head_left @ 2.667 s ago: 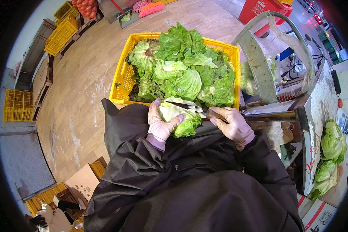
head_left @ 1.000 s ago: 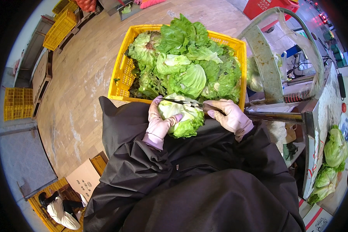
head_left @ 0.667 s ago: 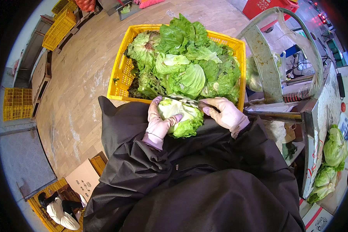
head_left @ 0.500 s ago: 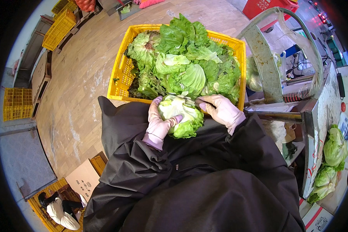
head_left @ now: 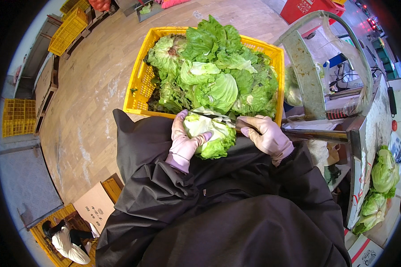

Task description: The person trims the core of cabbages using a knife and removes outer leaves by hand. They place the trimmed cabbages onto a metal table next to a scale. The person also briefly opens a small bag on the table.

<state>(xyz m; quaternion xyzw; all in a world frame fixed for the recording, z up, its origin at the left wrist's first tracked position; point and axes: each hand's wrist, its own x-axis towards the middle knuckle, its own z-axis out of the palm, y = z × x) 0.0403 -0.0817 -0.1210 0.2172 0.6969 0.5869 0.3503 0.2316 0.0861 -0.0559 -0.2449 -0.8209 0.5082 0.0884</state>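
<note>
Apparently we're mid-trim: left hand (head_left: 184, 146) half-open around the lettuce (head_left: 216, 138) at the yellow crate's (head_left: 136, 95) near rim, right hand (head_left: 267, 139) closed on the knife (head_left: 245, 126), next stroke calling for left-side clearance.

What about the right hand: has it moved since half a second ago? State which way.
Yes. Judged against the yellow crate, the right hand has shifted to the right, taking the knife with it.

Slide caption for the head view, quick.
Left hand grips a lettuce; right hand holds a knife across it, near a yellow crate.
</note>
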